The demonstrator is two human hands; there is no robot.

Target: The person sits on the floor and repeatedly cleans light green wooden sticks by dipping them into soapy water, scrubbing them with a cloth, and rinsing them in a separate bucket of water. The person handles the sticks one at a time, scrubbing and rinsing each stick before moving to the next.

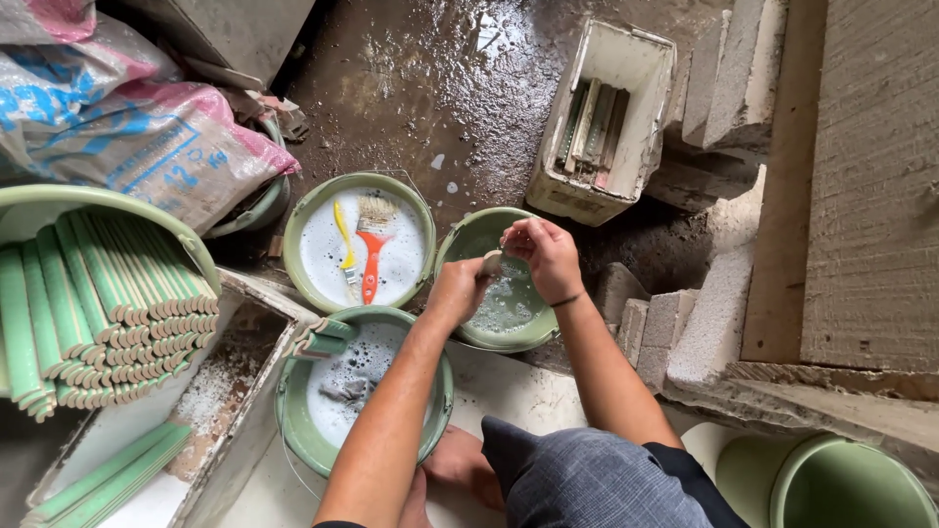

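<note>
Both hands pinch one small pale piece (492,262): left hand (458,290) and right hand (544,256) rub it over the soapy bucket (460,244). At nine o'clock, stacked green strips (98,303) wait, apparently unwashed.

Wet muddy floor (411,88), 3 green buckets (293,244) grouped at centre, white crate (646,68) beyond, pale blocks (709,313) right, printed sacks (127,127) upper left
</note>
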